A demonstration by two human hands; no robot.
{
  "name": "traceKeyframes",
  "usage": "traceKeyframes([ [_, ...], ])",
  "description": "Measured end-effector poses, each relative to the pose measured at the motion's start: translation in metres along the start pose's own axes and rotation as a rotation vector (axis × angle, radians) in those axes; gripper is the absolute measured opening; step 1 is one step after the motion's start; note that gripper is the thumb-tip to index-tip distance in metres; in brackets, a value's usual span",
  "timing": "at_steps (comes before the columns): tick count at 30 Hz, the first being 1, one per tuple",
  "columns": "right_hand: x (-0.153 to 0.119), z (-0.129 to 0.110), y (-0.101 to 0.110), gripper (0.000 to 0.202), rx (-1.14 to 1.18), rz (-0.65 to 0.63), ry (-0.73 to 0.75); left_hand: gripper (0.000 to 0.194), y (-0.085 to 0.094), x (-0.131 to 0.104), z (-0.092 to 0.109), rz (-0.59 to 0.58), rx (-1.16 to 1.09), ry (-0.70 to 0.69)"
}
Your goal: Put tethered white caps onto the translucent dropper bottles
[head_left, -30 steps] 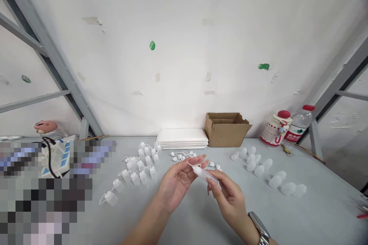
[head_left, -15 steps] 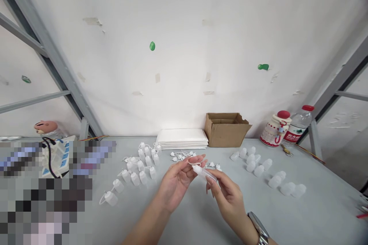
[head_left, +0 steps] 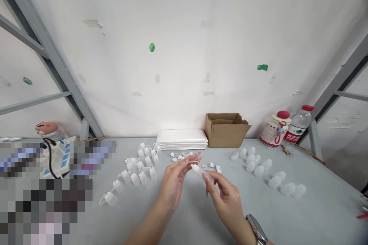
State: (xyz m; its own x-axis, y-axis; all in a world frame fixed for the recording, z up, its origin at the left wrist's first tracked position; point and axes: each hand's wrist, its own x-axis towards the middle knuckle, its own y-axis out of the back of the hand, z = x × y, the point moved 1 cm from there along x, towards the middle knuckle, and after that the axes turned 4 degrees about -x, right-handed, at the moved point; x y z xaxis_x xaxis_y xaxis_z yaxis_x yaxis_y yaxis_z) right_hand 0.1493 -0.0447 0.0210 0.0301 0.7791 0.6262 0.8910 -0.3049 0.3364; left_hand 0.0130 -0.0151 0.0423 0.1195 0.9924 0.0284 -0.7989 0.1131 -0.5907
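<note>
Small translucent bottle (head_left: 200,172), white-topped, tilted, held

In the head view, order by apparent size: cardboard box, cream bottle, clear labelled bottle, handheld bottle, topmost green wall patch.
Largest: cardboard box
Cream bottle and clear labelled bottle: too alike to rank
Handheld bottle, though nearer the camera
Smallest: topmost green wall patch
</note>
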Motion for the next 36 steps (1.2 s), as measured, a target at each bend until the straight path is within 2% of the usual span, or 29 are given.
traceKeyframes([
  [7,-0.005,0.002,-0.007,0.016,-0.051,0.022,0.013,0.026,0.001,-0.002,-0.013,0.077,-0.017,-0.043],
  [14,-0.008,0.005,-0.009,0.017,-0.035,0.023,-0.026,0.026,0.002,-0.003,-0.019,0.05,-0.027,-0.033],
  [21,-0.004,0.008,-0.008,0.025,0.149,-0.063,-0.296,0.029,-0.003,-0.001,-0.009,-0.018,-0.112,-0.013],
  [24,-0.005,0.008,-0.007,0.026,0.194,-0.092,-0.349,0.036,-0.004,0.001,-0.006,-0.013,-0.104,0.018],
  [31,-0.007,0.008,-0.009,0.027,0.195,-0.103,-0.349,0.025,-0.002,0.0,-0.007,0.011,-0.046,-0.024],
  [36,-0.007,0.007,-0.008,0.026,0.149,-0.081,-0.318,0.027,-0.004,-0.002,-0.008,0.032,0.046,-0.044],
])
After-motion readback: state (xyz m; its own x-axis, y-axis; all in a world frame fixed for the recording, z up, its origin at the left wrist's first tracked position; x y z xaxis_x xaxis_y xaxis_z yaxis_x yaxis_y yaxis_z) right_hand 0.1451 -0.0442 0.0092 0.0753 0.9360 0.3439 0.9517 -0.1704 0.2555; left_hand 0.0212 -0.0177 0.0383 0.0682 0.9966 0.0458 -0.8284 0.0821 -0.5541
